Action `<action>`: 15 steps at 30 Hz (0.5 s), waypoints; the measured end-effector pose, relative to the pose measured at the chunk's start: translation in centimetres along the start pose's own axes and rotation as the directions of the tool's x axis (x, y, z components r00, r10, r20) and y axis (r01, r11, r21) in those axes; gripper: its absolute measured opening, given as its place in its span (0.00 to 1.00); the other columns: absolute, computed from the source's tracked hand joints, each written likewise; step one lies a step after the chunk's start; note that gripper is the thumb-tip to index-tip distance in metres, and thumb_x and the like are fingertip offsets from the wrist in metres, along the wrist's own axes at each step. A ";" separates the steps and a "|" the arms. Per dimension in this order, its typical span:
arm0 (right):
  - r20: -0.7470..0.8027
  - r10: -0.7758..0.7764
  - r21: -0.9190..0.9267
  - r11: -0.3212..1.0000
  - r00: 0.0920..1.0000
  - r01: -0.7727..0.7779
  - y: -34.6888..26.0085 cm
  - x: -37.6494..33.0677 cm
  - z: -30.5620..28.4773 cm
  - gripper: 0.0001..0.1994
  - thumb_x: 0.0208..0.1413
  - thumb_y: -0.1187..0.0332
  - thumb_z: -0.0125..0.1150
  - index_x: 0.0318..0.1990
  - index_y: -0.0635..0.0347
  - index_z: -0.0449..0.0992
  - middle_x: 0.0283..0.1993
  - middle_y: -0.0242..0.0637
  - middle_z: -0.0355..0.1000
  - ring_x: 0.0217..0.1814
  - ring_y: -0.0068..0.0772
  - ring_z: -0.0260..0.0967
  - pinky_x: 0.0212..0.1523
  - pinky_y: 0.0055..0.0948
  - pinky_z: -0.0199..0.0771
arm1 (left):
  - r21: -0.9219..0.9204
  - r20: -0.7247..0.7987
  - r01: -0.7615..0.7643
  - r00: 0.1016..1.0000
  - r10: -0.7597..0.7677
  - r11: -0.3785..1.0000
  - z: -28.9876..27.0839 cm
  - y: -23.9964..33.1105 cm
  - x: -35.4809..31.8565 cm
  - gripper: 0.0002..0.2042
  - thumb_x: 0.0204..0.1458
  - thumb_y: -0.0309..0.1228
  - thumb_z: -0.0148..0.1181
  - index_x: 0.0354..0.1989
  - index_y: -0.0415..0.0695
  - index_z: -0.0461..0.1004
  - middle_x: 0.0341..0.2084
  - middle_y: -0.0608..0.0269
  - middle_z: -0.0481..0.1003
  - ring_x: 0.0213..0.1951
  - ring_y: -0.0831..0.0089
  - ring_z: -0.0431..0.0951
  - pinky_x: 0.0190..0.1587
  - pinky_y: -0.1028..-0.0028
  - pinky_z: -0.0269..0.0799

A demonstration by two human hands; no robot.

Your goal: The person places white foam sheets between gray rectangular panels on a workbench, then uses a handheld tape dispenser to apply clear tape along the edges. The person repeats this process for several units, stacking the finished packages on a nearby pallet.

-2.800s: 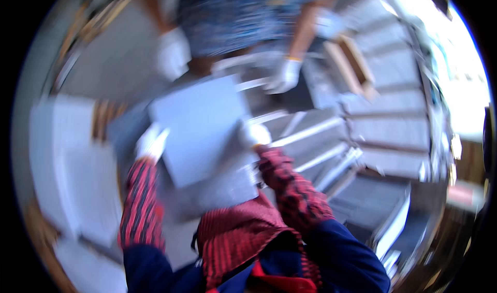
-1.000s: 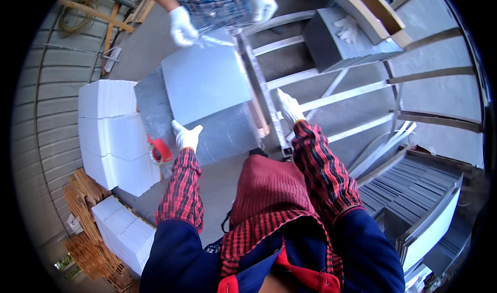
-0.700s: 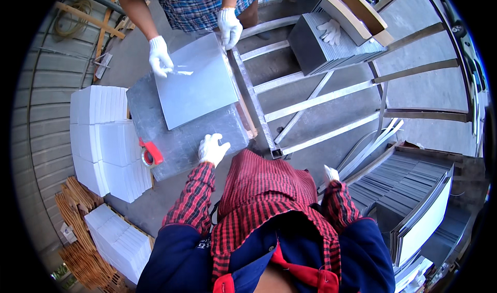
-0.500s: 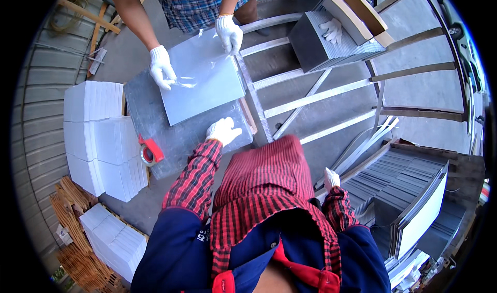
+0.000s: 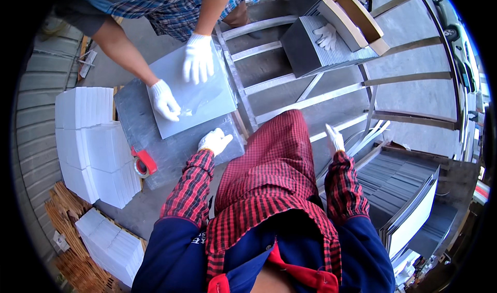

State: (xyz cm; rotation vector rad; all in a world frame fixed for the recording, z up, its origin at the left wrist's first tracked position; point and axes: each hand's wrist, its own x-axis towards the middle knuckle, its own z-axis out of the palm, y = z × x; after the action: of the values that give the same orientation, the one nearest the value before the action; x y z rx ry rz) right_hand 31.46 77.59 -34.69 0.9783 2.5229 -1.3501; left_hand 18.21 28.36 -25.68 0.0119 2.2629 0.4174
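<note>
My left hand (image 5: 216, 141), in a white glove, rests at the near edge of a dark grey worktop (image 5: 135, 104), its fingers loosely bent and apart, with nothing visible in it. Just beyond it lies a smooth light grey sheet (image 5: 207, 109). A co-worker's gloved hands press on that sheet, one with fingers spread, the other beside wrinkled clear film (image 5: 187, 111). My right hand (image 5: 335, 138), also gloved, is held out to the right of my checked apron (image 5: 274, 158), fingers stretched and nothing in them. A red tape dispenser (image 5: 144, 162) sits at the worktop's left corner.
White stacked blocks (image 5: 98, 153) stand left of the worktop. A metal frame (image 5: 310, 102) with crossbars extends right, bearing a stack of grey panels (image 5: 305, 47), an open carton (image 5: 352, 21) and a loose glove (image 5: 326, 37). More grey panels (image 5: 396, 181) fill a crate at lower right.
The co-worker's hands have come down onto the sheet, and the film that was lifted at its far end lies lower. My right hand has risen and straightened. My left hand stays by the worktop edge.
</note>
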 end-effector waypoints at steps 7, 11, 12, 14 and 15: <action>0.012 0.022 -0.155 0.988 1.000 -0.020 -14.8 20.4 -0.4 0.44 0.51 0.35 0.61 0.67 0.61 0.63 0.58 0.56 0.72 0.61 0.51 0.69 0.60 0.37 0.65 | 0.020 0.014 0.274 0.961 -0.275 0.961 -0.3 2.8 -0.1 0.24 0.58 0.54 0.52 0.40 0.41 0.75 0.41 0.45 0.78 0.47 0.48 0.77 0.50 0.56 0.70; -0.110 -0.141 -0.354 0.931 0.984 0.094 -14.7 36.6 1.5 0.56 0.40 0.32 0.67 0.70 0.62 0.56 0.61 0.60 0.67 0.65 0.58 0.65 0.63 0.44 0.64 | -0.476 -0.337 0.410 0.732 -0.592 0.778 5.6 1.0 0.4 0.20 0.63 0.50 0.45 0.41 0.47 0.78 0.34 0.52 0.79 0.38 0.49 0.78 0.45 0.58 0.71; -0.108 -0.161 -0.278 0.952 0.981 0.126 -16.7 38.6 1.8 0.58 0.39 0.30 0.66 0.71 0.61 0.53 0.64 0.62 0.63 0.67 0.59 0.62 0.64 0.46 0.63 | -0.544 -0.417 0.438 0.599 -0.684 0.715 7.1 1.5 0.5 0.20 0.64 0.49 0.45 0.42 0.46 0.77 0.34 0.52 0.79 0.37 0.51 0.78 0.45 0.59 0.71; -0.164 -0.174 -0.445 0.892 0.971 0.085 -14.9 44.6 2.0 0.55 0.43 0.29 0.60 0.72 0.57 0.52 0.67 0.61 0.59 0.67 0.59 0.61 0.65 0.44 0.62 | -0.585 -0.619 0.430 0.311 -0.721 0.688 9.4 1.7 2.4 0.20 0.63 0.47 0.47 0.44 0.42 0.77 0.34 0.50 0.79 0.37 0.53 0.78 0.45 0.59 0.71; -0.188 -0.214 -0.556 0.828 0.959 0.076 -13.5 47.2 2.0 0.52 0.46 0.30 0.58 0.72 0.56 0.54 0.68 0.60 0.59 0.67 0.57 0.61 0.65 0.44 0.62 | -0.667 -0.620 0.381 0.192 -0.760 0.640 8.9 2.9 3.5 0.19 0.64 0.44 0.48 0.45 0.41 0.77 0.33 0.50 0.80 0.35 0.55 0.79 0.44 0.62 0.72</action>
State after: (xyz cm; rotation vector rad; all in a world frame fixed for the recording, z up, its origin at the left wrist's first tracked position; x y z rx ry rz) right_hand -13.92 93.65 -44.61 0.8735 2.9558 -0.4739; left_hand 22.03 34.25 -32.79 -1.6602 2.8334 0.4603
